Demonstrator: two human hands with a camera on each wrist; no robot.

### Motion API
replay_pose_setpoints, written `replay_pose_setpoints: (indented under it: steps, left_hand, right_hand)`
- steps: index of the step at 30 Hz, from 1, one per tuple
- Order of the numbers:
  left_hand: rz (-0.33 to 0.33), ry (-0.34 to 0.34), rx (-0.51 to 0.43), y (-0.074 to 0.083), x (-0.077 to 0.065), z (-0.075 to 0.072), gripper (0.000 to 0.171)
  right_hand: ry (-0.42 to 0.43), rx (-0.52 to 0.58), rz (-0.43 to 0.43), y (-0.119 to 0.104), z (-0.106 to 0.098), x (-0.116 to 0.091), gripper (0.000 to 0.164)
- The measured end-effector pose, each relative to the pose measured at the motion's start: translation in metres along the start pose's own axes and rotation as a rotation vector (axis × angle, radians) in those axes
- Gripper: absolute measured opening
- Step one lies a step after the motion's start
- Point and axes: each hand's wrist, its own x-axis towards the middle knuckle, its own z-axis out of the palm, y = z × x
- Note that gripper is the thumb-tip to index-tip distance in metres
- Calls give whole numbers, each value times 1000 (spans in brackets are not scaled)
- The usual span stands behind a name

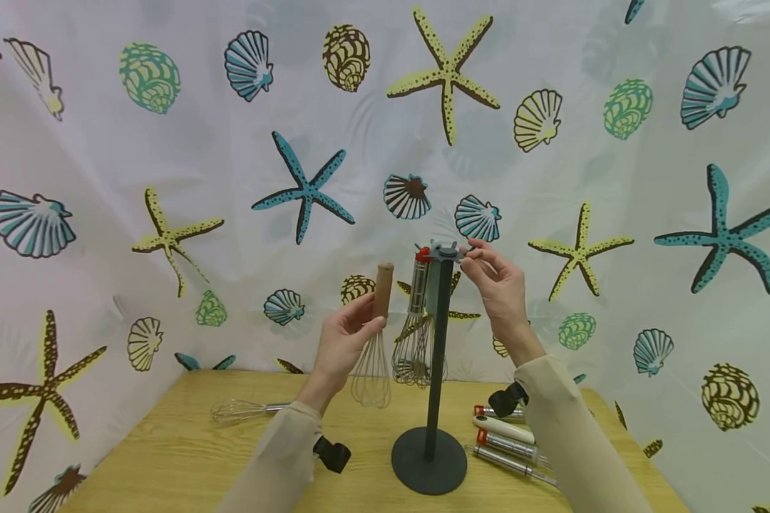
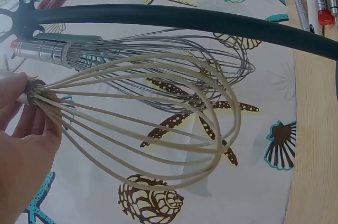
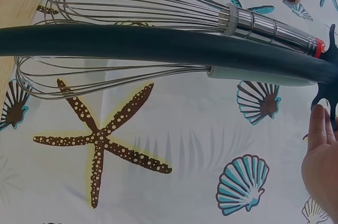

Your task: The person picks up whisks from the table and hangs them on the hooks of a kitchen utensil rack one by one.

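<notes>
My left hand (image 1: 348,340) grips a whisk (image 1: 383,291) by its brown handle, near where the wires begin, and it hangs wires down to the left of the rack. In the left wrist view its pale wire loops (image 2: 222,129) spread in front of the hanging whisks. The dark utensil rack (image 1: 438,356) has a round base, a tall post and a hooked top. At that top, my right hand (image 1: 502,288) pinches a hook (image 1: 465,251) on the right side. A steel whisk with a red end (image 1: 418,285) and a pale green-handled whisk (image 3: 259,74) hang from other hooks.
Another whisk (image 1: 237,410) lies on the wooden table (image 1: 167,456) at the left. Several more utensils lie at the right, among them a white-handled one (image 1: 503,429) and steel handles with red ends (image 1: 507,443). A patterned sheet (image 1: 359,157) encloses the back and sides.
</notes>
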Motion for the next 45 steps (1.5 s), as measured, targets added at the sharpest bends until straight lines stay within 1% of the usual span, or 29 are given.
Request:
replay_pose_setpoints:
  steps: [4,9,18,26,32,35,41,45]
  left_hand:
    - [-2,-6,-2,3,1,2,46]
    - [-10,7,-17,8,4,5,46]
    - [19,11,-15,18,10,14,42]
    - [20,19,-22,17,10,20,40]
    - [33,29,-27,18,12,23,39]
    - [37,36,-41,20,13,25,39]
    - [44,72,-75,23,15,28,38]
    - [50,78,-89,22,16,30,38]
  right_hand:
    - [4,9,10,0,1,0,10]
    - [-1,18,22,0,1,-1,11]
    - [3,21,26,1,0,1,8]
    - [6,42,28,0,0,0,9]
    - [8,50,42,-1,1,0,12]
    - [15,42,44,-1,1,0,11]
    - [30,46,34,0,2,0,10]
    - [38,52,24,0,3,-1,11]
